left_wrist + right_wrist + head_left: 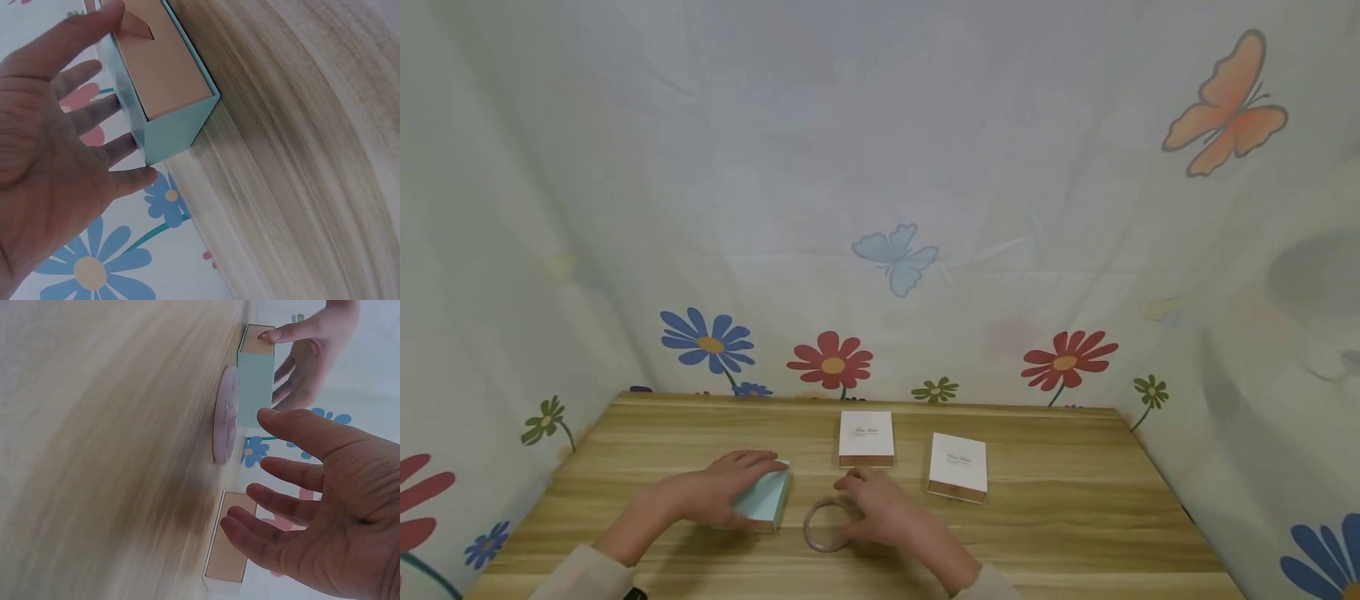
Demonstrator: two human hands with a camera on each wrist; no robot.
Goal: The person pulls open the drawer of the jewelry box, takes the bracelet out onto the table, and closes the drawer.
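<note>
My left hand (730, 487) rests over a light teal drawer box (765, 498) with a tan front, its fingers fairly straight. In the left wrist view the thumb lies by the ribbon tab (136, 26) on the drawer front, while the other fingers reach along the top. A pale pink bangle (223, 419) lies flat on the table, just right of the teal box. Above and beside the bangle hovers my right hand (883, 512), fingers relaxed and slightly bent. The right wrist view shows a gap between those fingers and the bangle.
Two white drawer boxes with printed lids stand farther back: one (867, 435) beyond the right hand, the other (958, 460) to its right. They sit on a wood-grain table (1060, 517). A floral curtain (775, 208) surrounds the table at the back and sides.
</note>
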